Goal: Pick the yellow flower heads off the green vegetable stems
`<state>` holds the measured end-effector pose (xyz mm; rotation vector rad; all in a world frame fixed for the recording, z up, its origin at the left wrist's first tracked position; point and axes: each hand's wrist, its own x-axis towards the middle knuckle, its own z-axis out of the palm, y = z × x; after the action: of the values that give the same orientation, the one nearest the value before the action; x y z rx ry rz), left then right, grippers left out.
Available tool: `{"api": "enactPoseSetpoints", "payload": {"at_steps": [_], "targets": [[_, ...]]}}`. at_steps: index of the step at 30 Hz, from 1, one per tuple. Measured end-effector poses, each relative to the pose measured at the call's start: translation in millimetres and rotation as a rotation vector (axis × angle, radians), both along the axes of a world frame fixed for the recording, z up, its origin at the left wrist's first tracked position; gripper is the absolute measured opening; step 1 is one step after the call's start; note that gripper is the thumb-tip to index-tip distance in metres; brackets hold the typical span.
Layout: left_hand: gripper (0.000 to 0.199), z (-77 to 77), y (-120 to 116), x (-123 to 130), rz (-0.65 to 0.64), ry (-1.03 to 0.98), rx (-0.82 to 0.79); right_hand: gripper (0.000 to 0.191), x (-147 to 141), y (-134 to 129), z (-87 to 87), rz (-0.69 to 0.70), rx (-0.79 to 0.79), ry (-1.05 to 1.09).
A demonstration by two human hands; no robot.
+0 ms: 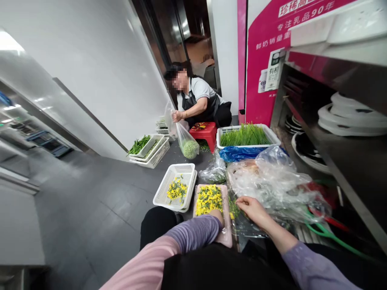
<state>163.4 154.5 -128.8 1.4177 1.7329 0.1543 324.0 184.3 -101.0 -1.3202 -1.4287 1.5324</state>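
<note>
Yellow flowers with green stems (pixel 209 198) fill a pale pink tray (pixel 226 238) right in front of me. My left hand (pixel 218 216) reaches down into this tray at its near right part; its fingers are hidden. To the right of the tray, my right hand (pixel 252 208) is closed, thumb and fingertips pinched together. What the pinch holds, if anything, is too small to make out. Loose green stems (pixel 233 208) lie just beside those fingertips, on dark plastic. Left of the tray, a white perforated basket (pixel 159 195) holds more yellow flowers (pixel 177 190).
A co-worker (pixel 202 98) sits ahead, gripping a clear bag (pixel 183 135) of green pieces beside a red stool (pixel 208 135). A white crate (pixel 273 137) holds long green stalks. Crumpled clear plastic bags (pixel 269 181) lie right, near a metal shelf (pixel 347 155). Baskets of green vegetables (pixel 140 144) stand by the wall.
</note>
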Motion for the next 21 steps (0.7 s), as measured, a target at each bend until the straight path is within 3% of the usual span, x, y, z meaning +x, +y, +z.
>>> {"api": "enactPoseSetpoints", "payload": {"at_steps": [3,5,6,9,13,17,21], "targets": [[0.028,-3.9,-1,-11,0.123,0.254,-0.114,0.006,3,-1,-3.2,0.023,-0.018,-0.046],[0.013,-1.2,-1,-20,0.184,0.298,-0.179,0.005,1,-3,-5.0,0.046,-0.038,-0.077],[0.008,1.8,-2,-23,0.210,0.256,-0.208,0.004,0,-5,-6.0,0.056,-0.054,-0.095],[0.021,16.1,-5,-30,0.271,0.010,-0.240,0.002,-11,-15,-9.3,0.104,-0.125,-0.112],[0.020,42.4,-7,-15,0.195,-0.244,-0.083,0.012,-22,-25,-8.6,0.142,-0.262,0.045],[0.023,68.8,1,12,0.101,-0.303,-0.019,0.017,-16,-22,1.8,-0.003,-0.320,0.303],[0.029,80.1,16,28,0.140,-0.490,-0.037,0.017,4,-8,11.4,-0.222,-0.327,0.570]]}}
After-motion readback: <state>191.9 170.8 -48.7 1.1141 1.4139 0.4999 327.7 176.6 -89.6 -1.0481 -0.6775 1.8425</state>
